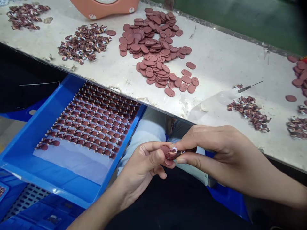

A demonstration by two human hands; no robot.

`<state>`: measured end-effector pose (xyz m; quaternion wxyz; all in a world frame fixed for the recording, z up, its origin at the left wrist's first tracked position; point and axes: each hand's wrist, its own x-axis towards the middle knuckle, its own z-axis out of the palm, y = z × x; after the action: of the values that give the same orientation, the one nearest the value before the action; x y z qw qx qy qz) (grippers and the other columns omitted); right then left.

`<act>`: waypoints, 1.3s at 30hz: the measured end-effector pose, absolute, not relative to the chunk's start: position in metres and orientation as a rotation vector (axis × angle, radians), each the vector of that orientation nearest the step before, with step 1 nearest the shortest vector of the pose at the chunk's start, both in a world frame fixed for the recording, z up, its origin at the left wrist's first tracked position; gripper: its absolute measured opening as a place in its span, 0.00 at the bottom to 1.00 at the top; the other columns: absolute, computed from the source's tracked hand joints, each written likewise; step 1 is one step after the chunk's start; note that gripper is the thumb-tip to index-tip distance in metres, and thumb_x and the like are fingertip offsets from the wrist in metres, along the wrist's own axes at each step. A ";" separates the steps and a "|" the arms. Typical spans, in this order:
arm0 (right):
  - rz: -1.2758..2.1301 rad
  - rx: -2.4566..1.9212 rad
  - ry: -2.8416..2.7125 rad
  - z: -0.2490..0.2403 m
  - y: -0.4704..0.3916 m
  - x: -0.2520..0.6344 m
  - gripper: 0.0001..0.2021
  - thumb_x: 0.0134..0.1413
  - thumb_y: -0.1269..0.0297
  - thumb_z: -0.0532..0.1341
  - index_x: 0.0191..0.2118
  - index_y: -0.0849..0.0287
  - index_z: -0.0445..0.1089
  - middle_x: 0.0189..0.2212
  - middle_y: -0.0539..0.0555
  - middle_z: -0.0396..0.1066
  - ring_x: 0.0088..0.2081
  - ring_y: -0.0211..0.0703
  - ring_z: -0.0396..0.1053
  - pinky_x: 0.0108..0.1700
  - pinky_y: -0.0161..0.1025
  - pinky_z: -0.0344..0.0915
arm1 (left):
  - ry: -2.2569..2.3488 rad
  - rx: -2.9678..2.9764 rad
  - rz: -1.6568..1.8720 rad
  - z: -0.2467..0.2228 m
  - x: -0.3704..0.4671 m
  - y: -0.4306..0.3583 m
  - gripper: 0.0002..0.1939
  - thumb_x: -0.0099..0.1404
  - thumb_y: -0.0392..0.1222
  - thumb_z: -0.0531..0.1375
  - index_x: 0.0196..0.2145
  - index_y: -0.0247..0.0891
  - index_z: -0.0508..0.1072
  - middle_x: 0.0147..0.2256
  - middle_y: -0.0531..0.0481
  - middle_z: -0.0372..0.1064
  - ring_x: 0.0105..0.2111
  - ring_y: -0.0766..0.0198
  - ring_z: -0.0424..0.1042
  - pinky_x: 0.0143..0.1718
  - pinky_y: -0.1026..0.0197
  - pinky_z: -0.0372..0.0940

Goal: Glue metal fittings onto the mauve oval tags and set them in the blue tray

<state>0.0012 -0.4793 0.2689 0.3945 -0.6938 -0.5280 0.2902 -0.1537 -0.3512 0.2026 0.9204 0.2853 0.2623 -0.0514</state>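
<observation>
Over my lap, my left hand (141, 164) grips a flat reddish-brown oval base (165, 150) between thumb and fingers. A small painted brown figure (173, 154) with white and yellowish parts lies against that base. My right hand (218, 150) pinches the figure's right side between thumb and forefinger; the fingertips touch it. Whether the two pieces are joined, I cannot tell. Beyond my hands, a big heap of similar oval bases (155, 44), some showing small holes, covers the middle of the white worktable (216, 60). Nearer my right hand lies a small pile of loose figures (250, 113).
A blue tray (96, 195) at left holds rows of figures on bases (96, 121) over a pale sheet. More figure piles (83, 43) lie on the table. A thin pointed tool (247, 88) rests at right. An orange object (105, 9) stands at the back.
</observation>
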 end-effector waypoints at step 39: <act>0.743 -1.659 -1.669 0.289 -0.505 -0.004 0.22 0.60 0.70 0.65 0.58 0.56 0.66 0.43 0.54 0.79 0.41 0.44 0.77 0.43 0.35 0.76 | 0.516 0.388 -0.142 0.230 -0.150 -0.359 0.13 0.44 0.47 0.77 0.29 0.47 0.84 0.20 0.55 0.75 0.17 0.73 0.70 0.19 0.73 0.66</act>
<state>-0.0038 -0.5055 0.2886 0.3305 -0.6344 -0.6384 0.2841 -0.1495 -0.3588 0.2296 0.9460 0.1904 0.2531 -0.0695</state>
